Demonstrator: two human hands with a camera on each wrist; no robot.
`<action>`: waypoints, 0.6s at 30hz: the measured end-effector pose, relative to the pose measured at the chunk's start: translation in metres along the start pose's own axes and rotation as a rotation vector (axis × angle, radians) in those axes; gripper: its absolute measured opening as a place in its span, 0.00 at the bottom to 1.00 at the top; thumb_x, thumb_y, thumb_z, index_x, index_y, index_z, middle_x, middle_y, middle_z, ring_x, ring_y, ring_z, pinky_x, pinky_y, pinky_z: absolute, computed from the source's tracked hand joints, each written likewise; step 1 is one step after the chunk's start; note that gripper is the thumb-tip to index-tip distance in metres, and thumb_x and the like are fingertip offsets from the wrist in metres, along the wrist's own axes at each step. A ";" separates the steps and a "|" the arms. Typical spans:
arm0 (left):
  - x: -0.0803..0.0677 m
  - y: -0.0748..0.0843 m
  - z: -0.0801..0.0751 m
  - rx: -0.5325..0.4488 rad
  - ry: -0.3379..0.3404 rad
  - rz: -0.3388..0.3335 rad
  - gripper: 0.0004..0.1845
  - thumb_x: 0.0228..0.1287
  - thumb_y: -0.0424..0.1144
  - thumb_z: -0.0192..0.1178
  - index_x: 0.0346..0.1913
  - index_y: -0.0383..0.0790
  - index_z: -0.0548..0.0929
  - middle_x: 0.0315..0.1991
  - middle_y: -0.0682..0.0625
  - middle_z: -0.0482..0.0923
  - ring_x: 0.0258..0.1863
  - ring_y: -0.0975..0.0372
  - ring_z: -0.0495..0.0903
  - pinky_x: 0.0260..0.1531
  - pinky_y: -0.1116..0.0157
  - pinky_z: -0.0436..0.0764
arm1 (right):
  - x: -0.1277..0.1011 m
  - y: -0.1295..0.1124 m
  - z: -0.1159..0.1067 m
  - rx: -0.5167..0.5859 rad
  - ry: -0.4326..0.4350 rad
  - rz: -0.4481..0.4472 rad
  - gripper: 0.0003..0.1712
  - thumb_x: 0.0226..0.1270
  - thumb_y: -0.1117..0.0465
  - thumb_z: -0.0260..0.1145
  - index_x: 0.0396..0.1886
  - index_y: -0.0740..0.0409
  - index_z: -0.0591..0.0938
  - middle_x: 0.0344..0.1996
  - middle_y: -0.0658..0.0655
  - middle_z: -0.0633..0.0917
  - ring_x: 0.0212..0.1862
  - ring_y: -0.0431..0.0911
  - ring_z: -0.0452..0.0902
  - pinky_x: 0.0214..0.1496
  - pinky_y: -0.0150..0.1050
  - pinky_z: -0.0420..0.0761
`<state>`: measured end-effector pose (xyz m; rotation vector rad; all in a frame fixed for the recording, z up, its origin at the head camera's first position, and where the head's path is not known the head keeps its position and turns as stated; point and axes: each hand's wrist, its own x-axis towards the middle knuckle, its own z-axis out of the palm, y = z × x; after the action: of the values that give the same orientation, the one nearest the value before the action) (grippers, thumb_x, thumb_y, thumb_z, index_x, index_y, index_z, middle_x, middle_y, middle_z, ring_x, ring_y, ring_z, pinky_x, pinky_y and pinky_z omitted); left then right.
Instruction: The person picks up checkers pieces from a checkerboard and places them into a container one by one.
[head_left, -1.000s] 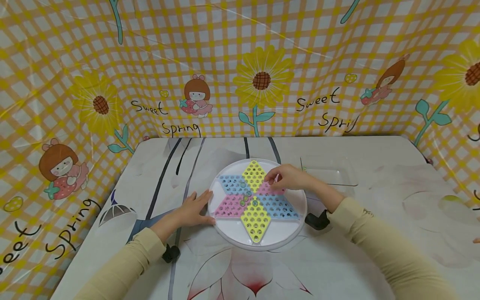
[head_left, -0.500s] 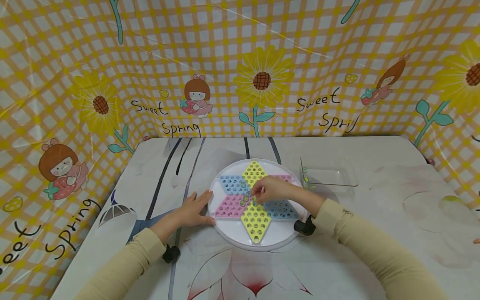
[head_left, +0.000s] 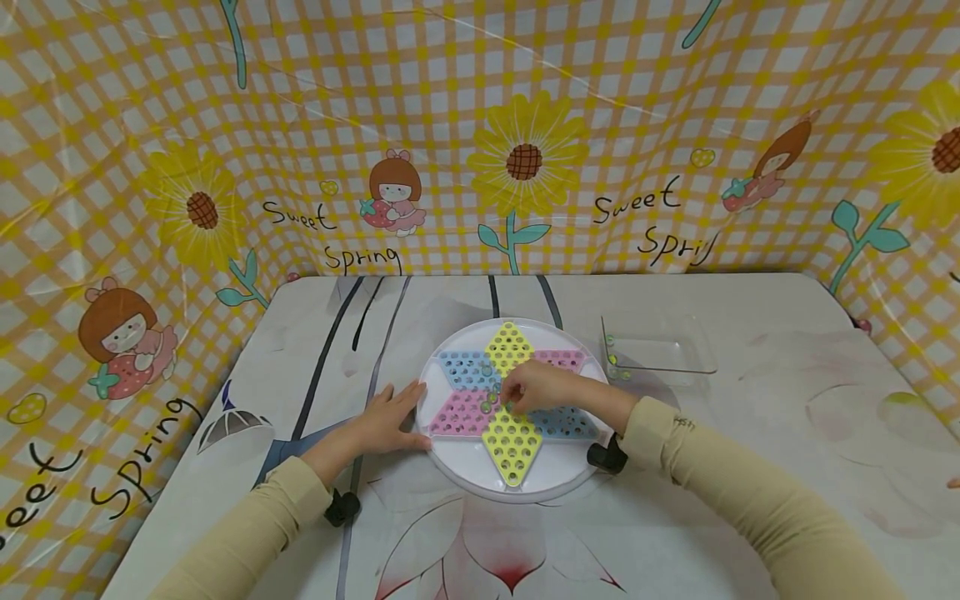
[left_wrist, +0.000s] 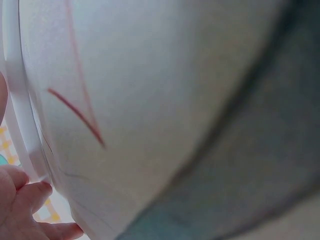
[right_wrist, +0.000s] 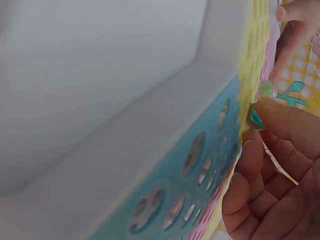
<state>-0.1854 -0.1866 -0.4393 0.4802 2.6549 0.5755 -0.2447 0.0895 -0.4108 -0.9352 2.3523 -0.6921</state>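
A round white Chinese checkers board [head_left: 459, 468] lies on the table, its star of yellow, pink and blue holed points facing up. My left hand [head_left: 384, 423] rests against the board's left rim with fingers spread. Over the middle of the star, my right hand [head_left: 546, 387] pinches a glass marble [right_wrist: 255, 119] with a teal swirl between thumb and forefinger, right at the board's surface. Several marbles [head_left: 487, 407] sit in holes just left of those fingertips. Close to the thumb in the right wrist view is a green marble [right_wrist: 268, 88].
A clear plastic box [head_left: 705, 369] stands behind and right of the board, with several green and yellow marbles [head_left: 611, 359] at its left end. Yellow checked cloth [head_left: 450, 100] hangs around the table's back and sides. Black wrist cameras [head_left: 607, 455] show at both cuffs.
My right hand has moved left and slightly down, from the pink point to the star's centre. The clear box's left end has come into view. My left hand stays in place.
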 end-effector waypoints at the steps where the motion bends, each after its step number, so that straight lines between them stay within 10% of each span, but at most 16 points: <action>1: 0.000 0.000 0.000 0.001 -0.001 -0.001 0.50 0.53 0.55 0.63 0.71 0.36 0.49 0.72 0.41 0.44 0.66 0.32 0.39 0.64 0.41 0.43 | 0.000 0.000 0.000 0.000 -0.001 -0.001 0.07 0.53 0.68 0.67 0.34 0.60 0.84 0.21 0.48 0.76 0.26 0.39 0.66 0.29 0.27 0.67; 18: -0.001 0.002 -0.001 0.005 -0.010 -0.010 0.50 0.54 0.55 0.62 0.71 0.38 0.48 0.72 0.42 0.44 0.67 0.33 0.38 0.64 0.41 0.42 | -0.009 0.004 -0.012 0.041 0.032 -0.007 0.09 0.52 0.68 0.67 0.35 0.62 0.83 0.25 0.49 0.78 0.28 0.39 0.67 0.30 0.29 0.70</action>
<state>-0.1840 -0.1853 -0.4375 0.4696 2.6480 0.5620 -0.2482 0.1022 -0.4023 -0.9215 2.3548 -0.7600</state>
